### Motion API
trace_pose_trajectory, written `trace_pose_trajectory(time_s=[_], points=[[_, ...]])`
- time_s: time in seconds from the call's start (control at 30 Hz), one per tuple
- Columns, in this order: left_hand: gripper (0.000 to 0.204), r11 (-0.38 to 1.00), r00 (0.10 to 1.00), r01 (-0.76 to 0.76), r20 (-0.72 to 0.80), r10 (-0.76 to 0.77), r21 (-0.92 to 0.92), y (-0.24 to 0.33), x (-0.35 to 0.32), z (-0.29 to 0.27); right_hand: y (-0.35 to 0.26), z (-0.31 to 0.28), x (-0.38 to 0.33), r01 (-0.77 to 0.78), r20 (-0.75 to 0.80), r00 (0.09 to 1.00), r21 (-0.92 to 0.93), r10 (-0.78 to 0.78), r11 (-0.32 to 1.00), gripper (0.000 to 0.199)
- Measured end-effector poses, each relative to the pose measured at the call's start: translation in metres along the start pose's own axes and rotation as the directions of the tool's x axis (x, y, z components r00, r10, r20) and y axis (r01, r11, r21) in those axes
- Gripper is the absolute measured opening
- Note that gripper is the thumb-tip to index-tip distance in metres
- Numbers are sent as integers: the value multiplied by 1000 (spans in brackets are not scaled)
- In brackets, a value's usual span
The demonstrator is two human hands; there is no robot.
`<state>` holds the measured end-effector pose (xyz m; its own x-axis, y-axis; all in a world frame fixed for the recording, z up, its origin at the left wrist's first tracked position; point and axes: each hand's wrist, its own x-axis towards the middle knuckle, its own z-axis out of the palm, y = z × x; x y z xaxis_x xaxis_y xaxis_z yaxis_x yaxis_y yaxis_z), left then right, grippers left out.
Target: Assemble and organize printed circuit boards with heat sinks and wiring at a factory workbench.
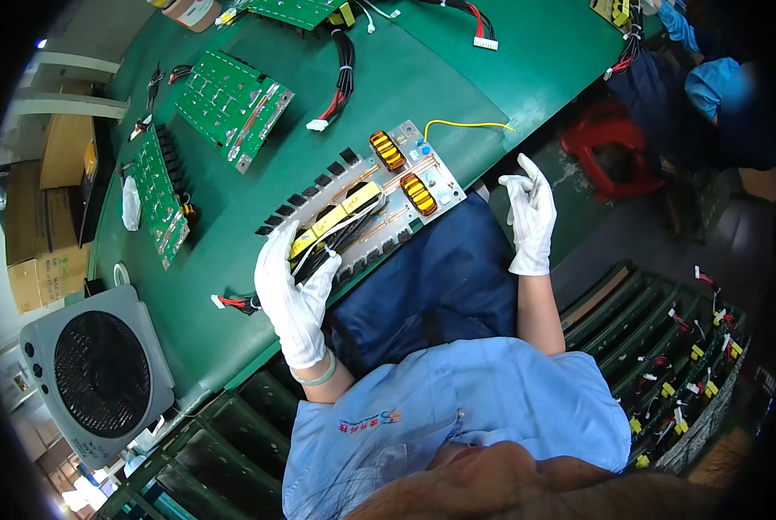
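Observation:
A circuit board (397, 208) lies slantwise at the near edge of the green table in front of me. Two ring coils wound in yellow and black, a row of yellow block parts (340, 215), black components along both long sides and a bundle of black wires sit on it. From its far right end a thin yellow wire (466, 123) sticks out. My left hand (291, 290), in a white glove, closes around the board's left end, over the wires. To the right of the board, my gloved right hand (531, 217) is raised off it, fingers apart and holding nothing visible.
More green circuit boards (232, 104) with wire bundles lie on the table (405, 78) to the far left. A grey box fan (102, 373) stands at the left. Slatted green racks flank me, the right one bearing small wired parts (683, 390). Another person sits at upper right near a red stool (609, 152).

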<state>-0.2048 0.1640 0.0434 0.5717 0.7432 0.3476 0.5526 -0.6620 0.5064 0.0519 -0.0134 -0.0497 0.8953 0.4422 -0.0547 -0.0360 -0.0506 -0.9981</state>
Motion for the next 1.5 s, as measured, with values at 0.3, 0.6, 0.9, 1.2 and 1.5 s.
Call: trace_pose_trajectory(time_s=[0.3, 0.6, 0.9, 1.2, 1.5], points=[[59, 999, 999, -29, -12, 30, 13, -1, 1, 2, -18, 5, 32, 45, -62, 997, 83, -40, 996, 50], [56, 999, 998, -53, -40, 53, 6, -3, 0, 3, -15, 4, 61, 166, -53, 977, -431, -209, 887, 36], [56, 996, 995, -86, -53, 85, -23, -4, 2, 3, -44, 20, 70, 395, 11, 907, -367, -421, 842, 22], [59, 996, 996, -85, -13, 85, -15, -2, 3, -1, -43, 41, 81, 500, 1, 844, -365, -536, 786, 25], [56, 994, 993, -106, -44, 106, -13, -2, 3, 0, -46, 53, 77, 499, 76, 867, -113, -493, 859, 22]])
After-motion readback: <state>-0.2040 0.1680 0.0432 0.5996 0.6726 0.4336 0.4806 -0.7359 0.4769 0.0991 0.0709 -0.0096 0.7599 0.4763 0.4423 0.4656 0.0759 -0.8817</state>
